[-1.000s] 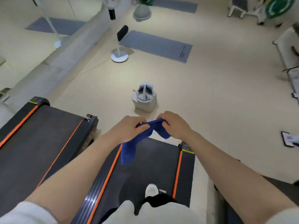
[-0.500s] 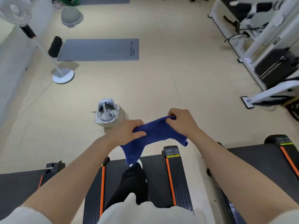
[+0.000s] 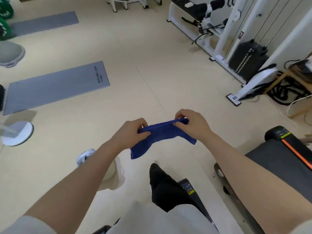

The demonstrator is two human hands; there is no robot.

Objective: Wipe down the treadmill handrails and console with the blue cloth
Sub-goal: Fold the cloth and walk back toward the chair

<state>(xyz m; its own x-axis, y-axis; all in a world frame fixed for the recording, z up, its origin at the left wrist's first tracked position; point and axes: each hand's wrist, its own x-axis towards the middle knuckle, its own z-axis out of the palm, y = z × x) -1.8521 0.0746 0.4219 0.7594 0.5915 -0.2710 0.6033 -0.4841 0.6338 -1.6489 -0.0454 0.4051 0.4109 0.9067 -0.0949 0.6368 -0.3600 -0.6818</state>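
The blue cloth (image 3: 160, 135) is stretched between both hands in front of me, its lower corners hanging down. My left hand (image 3: 131, 132) pinches its left end and my right hand (image 3: 192, 125) pinches its right end. Below me only the rear end of a treadmill deck (image 3: 190, 188) shows beside my black-socked foot. A second treadmill (image 3: 278, 152) with an orange stripe lies to the right. No handrails or console are in view.
A grey mat (image 3: 55, 86) lies on the beige floor at left, with a white fan base (image 3: 16, 132) near it. A white weight machine (image 3: 236, 39) stands at upper right. A white headset on a box (image 3: 84, 157) sits by my left forearm.
The view has swung to the right, so the treadmill deck under me has slid mostly out of frame. Both hands keep hold of the cloth, now pulled a little straighter between them.
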